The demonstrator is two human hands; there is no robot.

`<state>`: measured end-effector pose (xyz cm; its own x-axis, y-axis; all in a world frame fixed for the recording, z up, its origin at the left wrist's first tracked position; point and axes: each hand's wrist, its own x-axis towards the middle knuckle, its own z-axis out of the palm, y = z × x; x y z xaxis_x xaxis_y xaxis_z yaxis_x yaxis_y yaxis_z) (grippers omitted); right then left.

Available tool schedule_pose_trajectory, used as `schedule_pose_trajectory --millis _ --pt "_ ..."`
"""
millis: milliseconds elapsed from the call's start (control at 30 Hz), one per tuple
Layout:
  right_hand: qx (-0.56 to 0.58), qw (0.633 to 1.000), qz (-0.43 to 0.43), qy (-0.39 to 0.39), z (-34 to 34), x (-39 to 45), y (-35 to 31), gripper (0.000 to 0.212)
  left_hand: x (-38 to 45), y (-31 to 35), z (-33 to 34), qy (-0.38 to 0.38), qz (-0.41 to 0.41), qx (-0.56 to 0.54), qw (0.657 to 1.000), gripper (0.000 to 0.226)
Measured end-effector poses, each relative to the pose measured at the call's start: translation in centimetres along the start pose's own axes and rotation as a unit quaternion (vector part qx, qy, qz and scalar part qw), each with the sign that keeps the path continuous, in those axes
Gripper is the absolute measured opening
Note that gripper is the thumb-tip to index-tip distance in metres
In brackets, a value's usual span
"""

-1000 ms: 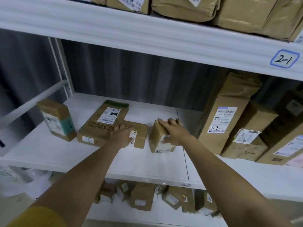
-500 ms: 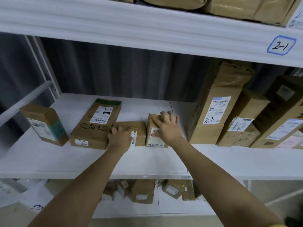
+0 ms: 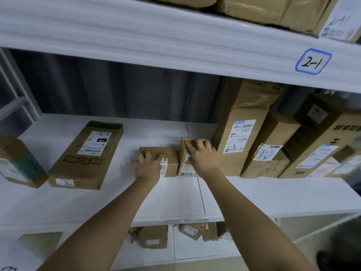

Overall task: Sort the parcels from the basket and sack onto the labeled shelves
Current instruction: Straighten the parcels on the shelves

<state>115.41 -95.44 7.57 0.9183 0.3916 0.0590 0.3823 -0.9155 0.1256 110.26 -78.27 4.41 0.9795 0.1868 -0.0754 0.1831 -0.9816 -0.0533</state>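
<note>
Left hand (image 3: pixel 147 165): fingers spread flat on the low parcel (image 3: pixel 166 160); right hand (image 3: pixel 201 155): open, pressing the upright parcel (image 3: pixel 185 163). Both parcels, mid-shelf (image 3: pixel 175 196) near its front edge, have slid right since a second ago, clear of the flat 2-2 box (image 3: pixel 86 155). Judged: placement nearly complete.

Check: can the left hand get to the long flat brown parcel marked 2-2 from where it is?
Probably yes: the left hand rests beside the long flat brown parcel, with only bare white shelf between.
</note>
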Motion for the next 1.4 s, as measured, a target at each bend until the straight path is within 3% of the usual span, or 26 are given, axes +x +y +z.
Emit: schedule_pose_trajectory --millis 233,367,433,533,633,733,867,1033,1100,1200,1400 --pt "-0.010 1.000 0.008 -0.001 -0.6 0.1 0.6 0.069 0.8 0.7 -0.2 -0.010 0.005 -0.043 0.999 0.055" --pt "-0.004 0.995 -0.003 0.096 -0.1 -1.1 -1.3 0.080 0.1 -1.2 -0.2 -0.001 0.034 -0.218 0.975 0.065" --pt "0.034 0.986 -0.066 0.147 0.4 -1.4 -3.7 0.075 -0.7 -3.6 -0.1 0.045 0.024 -0.276 0.960 0.064" --pt "0.101 0.968 -0.152 0.170 0.7 -1.8 -8.3 0.062 -2.3 -8.6 0.3 0.094 -0.029 -0.272 0.957 0.058" --pt "0.114 0.964 -0.206 0.126 1.1 -1.7 -13.0 0.060 -4.0 -14.3 1.5 0.101 -0.093 -0.228 0.964 0.060" --pt "0.117 0.966 -0.225 0.048 1.4 -1.1 -17.0 0.061 -5.5 -19.5 2.7 0.061 -0.121 -0.226 0.965 0.064" --pt "0.107 0.981 -0.163 0.014 1.3 0.0 -19.3 0.064 -6.3 -22.4 4.6 0.022 -0.100 -0.177 0.979 0.056" --pt "0.074 0.995 -0.056 0.035 1.0 0.8 -17.1 0.060 -5.0 -21.7 5.9 0.047 -0.095 -0.167 0.980 0.050" --pt "0.050 0.998 -0.029 -0.008 1.1 0.9 -15.8 0.060 -4.4 -20.4 5.9 0.061 -0.095 -0.170 0.979 0.049" --pt "0.064 0.994 -0.040 -0.074 1.4 1.1 -14.3 0.067 -3.3 -18.4 5.8 0.061 -0.094 -0.210 0.971 0.046" --pt "0.087 0.989 -0.075 -0.095 0.7 1.8 -12.9 0.061 -0.7 -15.1 5.0 0.053 -0.068 -0.218 0.972 0.046"
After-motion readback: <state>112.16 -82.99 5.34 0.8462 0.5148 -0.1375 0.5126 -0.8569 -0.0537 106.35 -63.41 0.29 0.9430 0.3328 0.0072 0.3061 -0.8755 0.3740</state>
